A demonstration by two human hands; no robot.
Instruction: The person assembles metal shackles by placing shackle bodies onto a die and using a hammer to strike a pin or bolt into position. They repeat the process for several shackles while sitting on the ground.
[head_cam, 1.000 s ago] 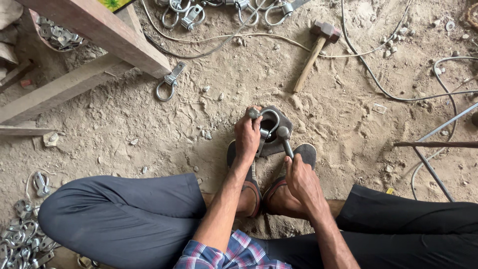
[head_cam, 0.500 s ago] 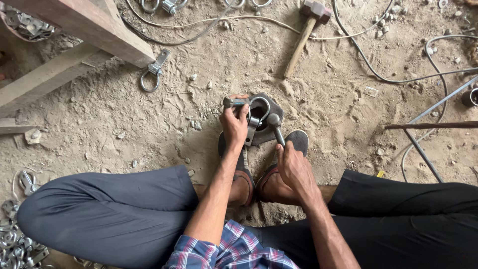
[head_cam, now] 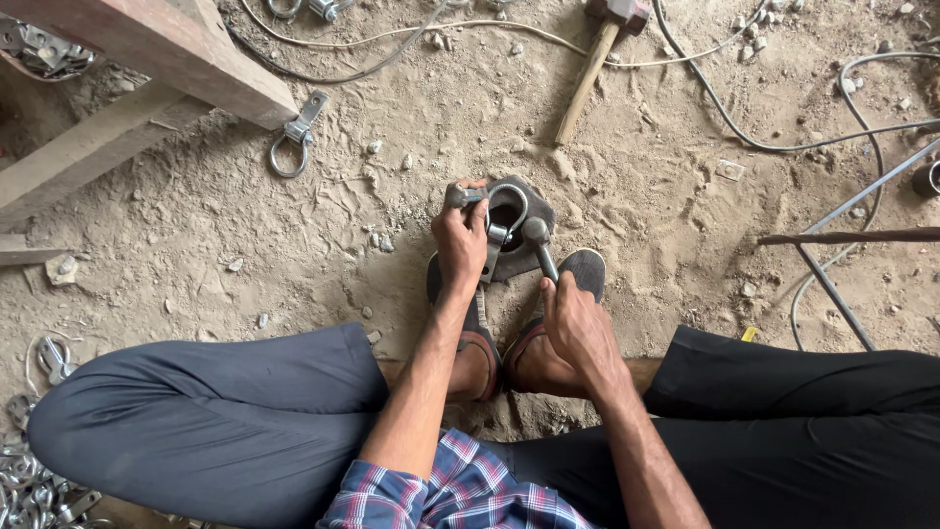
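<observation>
Mid-assembly, by the look: left hand [head_cam: 458, 238] clamped on grey U-shaped steel shackle [head_cam: 505, 208], upright on dark flat metal base plate [head_cam: 529, 257] in sand, centre, just beyond feet. Right hand [head_cam: 576, 328] closed round slim steel-handled tool [head_cam: 539, 245] w/ head at shackle. Next probably: steady hold, square strike or turn on pin.

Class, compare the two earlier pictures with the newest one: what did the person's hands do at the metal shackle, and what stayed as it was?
Little changed. The left hand stays clamped on the metal shackle over the dark plate. The right hand keeps its grip on the small tool, whose head stays against the shackle. Nothing was let go. The hammer and loose shackle lie unmoved; only the camera view shifted.
</observation>
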